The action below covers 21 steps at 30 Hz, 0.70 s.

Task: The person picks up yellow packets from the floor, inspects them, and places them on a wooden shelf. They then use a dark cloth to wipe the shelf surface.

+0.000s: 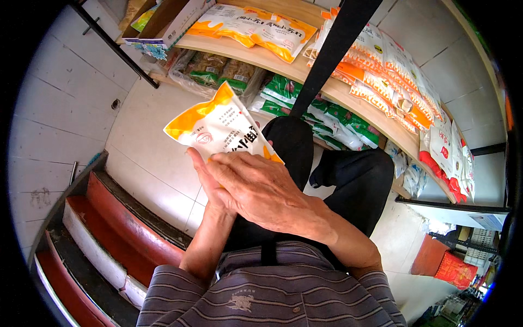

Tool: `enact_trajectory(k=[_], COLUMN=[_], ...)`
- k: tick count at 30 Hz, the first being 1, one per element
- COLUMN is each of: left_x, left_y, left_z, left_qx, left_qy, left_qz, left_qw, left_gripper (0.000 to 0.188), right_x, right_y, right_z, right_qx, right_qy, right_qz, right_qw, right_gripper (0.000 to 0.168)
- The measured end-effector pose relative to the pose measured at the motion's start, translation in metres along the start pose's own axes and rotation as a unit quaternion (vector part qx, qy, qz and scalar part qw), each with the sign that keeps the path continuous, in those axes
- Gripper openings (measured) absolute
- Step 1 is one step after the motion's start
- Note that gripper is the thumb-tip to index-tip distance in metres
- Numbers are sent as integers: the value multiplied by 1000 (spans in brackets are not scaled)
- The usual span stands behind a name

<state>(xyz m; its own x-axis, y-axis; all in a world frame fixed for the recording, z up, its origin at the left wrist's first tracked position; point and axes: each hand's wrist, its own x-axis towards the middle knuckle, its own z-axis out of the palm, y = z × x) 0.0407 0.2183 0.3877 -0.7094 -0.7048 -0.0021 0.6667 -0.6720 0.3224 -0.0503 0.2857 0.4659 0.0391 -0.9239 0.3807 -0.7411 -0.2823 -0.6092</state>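
A white and orange plastic bag [216,131] with printed writing is held out in front of my body, its corner pointing up. My left hand [210,184] supports it from below; the thumb shows at the bag's left and fingertips peek past its right edge. Across the lower part of the bag lies my right hand [265,190], back up, fingers pointing left. It covers that end of the bag and much of the left palm, so what its fingers grip underneath is hidden.
Similar orange and white bags [261,30] lie on a wooden shelf [229,48] beside an open cardboard box [171,22]. More stacked bags [384,77] stand past a black metal post [333,57]. Green packages [335,118] fill the lower level. Red steps [126,208] are at left.
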Motion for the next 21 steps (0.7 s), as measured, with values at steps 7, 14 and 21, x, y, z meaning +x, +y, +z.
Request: enact_trajectory(k=[7,14,21], left_x=[-12,4,6], left_y=[13,19,22], left_z=[-19,2,-7], left_qx=[-153,-6,-33], left_qy=[-3,-3,29], left_qz=[-38,-53,-31], left_qw=[987,999,999], left_gripper=[93,94,79], right_x=[24,14,-29], right_y=[29,102,77], right_z=[-7,-39,-25], right_qx=[-160,44,431], right_qy=[130,194,-15], right_qz=[-97,234,270], right_qw=[974,952,861], right_gripper=[37,35,30])
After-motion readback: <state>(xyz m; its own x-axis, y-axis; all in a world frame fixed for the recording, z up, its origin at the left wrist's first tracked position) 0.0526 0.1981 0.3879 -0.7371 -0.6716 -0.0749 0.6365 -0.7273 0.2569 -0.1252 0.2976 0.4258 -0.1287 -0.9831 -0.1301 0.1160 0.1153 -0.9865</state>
